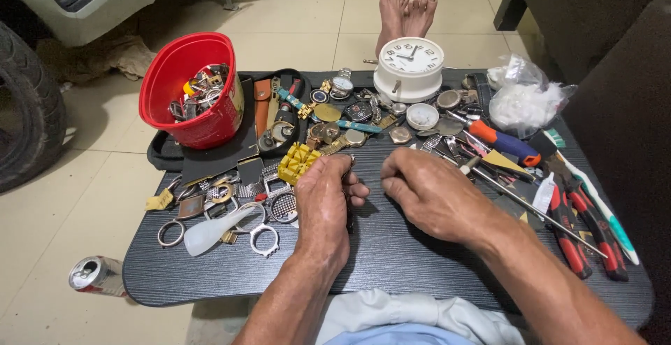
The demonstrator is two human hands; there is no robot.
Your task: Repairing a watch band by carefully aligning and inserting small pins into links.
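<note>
My left hand (pixel 323 205) is curled over the middle of a small dark table (pixel 391 261), closed on a small dark watch part or strap that pokes out near its fingertips. My right hand (pixel 433 192) rests palm down just to the right, fingers bent and close to the left hand's fingers; whether it pinches anything is hidden. Around them lie watch cases, dials and metal bands (pixel 335 118), a yellow plastic holder (pixel 297 162) and a clear plastic piece (pixel 210 232).
A red bucket (pixel 183 93) of metal parts stands at the back left. A white round clock (pixel 409 67) sits at the back. Screwdrivers and red-handled pliers (pixel 574 230) lie at the right, a plastic bag (pixel 525 97) behind them. A can (pixel 94 274) lies on the floor.
</note>
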